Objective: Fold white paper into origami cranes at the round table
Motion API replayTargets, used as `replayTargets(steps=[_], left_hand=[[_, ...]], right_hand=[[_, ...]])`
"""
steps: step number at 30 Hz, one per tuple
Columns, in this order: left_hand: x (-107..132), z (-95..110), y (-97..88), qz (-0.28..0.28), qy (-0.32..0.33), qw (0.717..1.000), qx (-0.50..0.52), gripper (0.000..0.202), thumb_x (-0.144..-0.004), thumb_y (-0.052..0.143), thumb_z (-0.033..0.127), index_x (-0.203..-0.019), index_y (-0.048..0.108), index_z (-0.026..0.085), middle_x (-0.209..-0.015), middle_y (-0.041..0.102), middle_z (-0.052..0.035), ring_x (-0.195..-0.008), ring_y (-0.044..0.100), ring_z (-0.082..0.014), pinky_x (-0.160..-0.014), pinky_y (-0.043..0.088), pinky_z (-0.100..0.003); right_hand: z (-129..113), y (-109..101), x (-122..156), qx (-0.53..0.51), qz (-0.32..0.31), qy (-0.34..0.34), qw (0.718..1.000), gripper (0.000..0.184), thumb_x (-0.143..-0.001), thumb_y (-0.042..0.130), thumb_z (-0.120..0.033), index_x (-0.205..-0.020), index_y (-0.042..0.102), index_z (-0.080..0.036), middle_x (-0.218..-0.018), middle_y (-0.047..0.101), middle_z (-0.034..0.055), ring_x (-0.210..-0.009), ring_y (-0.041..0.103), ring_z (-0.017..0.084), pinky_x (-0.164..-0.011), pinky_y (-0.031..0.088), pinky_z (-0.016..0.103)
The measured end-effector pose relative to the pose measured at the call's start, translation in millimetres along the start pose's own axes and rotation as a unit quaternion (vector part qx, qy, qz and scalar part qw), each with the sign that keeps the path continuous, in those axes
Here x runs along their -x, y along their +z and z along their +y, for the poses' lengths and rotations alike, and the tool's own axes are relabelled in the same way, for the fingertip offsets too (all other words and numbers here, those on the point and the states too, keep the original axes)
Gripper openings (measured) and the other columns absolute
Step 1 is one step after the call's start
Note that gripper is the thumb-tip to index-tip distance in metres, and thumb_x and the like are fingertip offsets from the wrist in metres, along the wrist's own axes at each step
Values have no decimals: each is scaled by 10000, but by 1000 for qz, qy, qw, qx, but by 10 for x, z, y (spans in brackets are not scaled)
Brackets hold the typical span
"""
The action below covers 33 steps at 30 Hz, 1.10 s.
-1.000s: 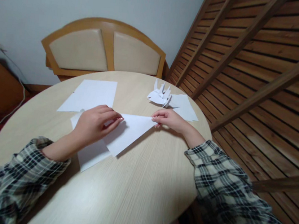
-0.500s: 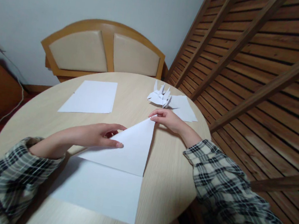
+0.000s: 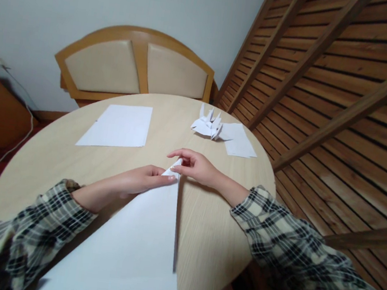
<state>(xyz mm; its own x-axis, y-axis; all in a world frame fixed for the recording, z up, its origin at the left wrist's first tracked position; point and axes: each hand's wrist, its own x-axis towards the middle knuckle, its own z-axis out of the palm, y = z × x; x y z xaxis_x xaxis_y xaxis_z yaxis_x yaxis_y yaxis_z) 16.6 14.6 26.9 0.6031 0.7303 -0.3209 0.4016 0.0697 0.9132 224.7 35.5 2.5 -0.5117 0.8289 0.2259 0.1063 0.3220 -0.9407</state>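
Observation:
A white sheet of paper (image 3: 143, 233), folded to a point at its far end, lies on the round light-wood table (image 3: 210, 241) and reaches down past the near edge. My left hand (image 3: 139, 181) rests on the paper just below the tip, fingers stretched along it and pressing it down. My right hand (image 3: 194, 166) pinches the paper's pointed tip between thumb and fingers. Both arms wear plaid sleeves.
A flat white sheet (image 3: 118, 125) lies at the table's far left. Folded paper figures (image 3: 208, 124) sit at the far right beside another sheet (image 3: 241, 144). A padded wooden chair (image 3: 136, 65) stands behind the table. Slatted wooden panels (image 3: 327, 86) fill the right side.
The paper has been pulled toward me and turned so its point faces away. My right hand moved left with the tip, and my left hand slid up to meet it.

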Motion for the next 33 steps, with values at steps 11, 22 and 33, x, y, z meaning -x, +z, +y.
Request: replayTargets(steps=[11, 22, 33], left_hand=[[17, 87, 53, 6, -65, 989, 134, 351, -696, 780, 464, -756, 639, 148, -633, 661, -17, -493, 584, -128, -468, 445, -227], [87, 126, 55, 14, -72, 987, 142, 325, -692, 792, 437, -753, 652, 150, -657, 688, -27, -511, 610, -134, -469, 465, -225], [64, 120, 54, -5, -98, 985, 140, 357, -638, 818, 451, -687, 649, 141, -598, 668, -22, -471, 588, -125, -449, 440, -220]], right_hand=[[-34, 146, 31, -121, 125, 35, 984, 238, -900, 536, -367, -1066, 582, -202, -727, 543, -29, -640, 522, 107, -618, 449, 251], [-76, 118, 33, -155, 130, 72, 977, 166, -749, 695, -325, -828, 654, -186, -746, 618, -13, -641, 525, 99, -625, 462, 248], [-108, 141, 39, -123, 141, 30, 982, 148, -757, 689, -331, -816, 664, -198, -742, 618, -12, -678, 546, 115, -673, 470, 272]])
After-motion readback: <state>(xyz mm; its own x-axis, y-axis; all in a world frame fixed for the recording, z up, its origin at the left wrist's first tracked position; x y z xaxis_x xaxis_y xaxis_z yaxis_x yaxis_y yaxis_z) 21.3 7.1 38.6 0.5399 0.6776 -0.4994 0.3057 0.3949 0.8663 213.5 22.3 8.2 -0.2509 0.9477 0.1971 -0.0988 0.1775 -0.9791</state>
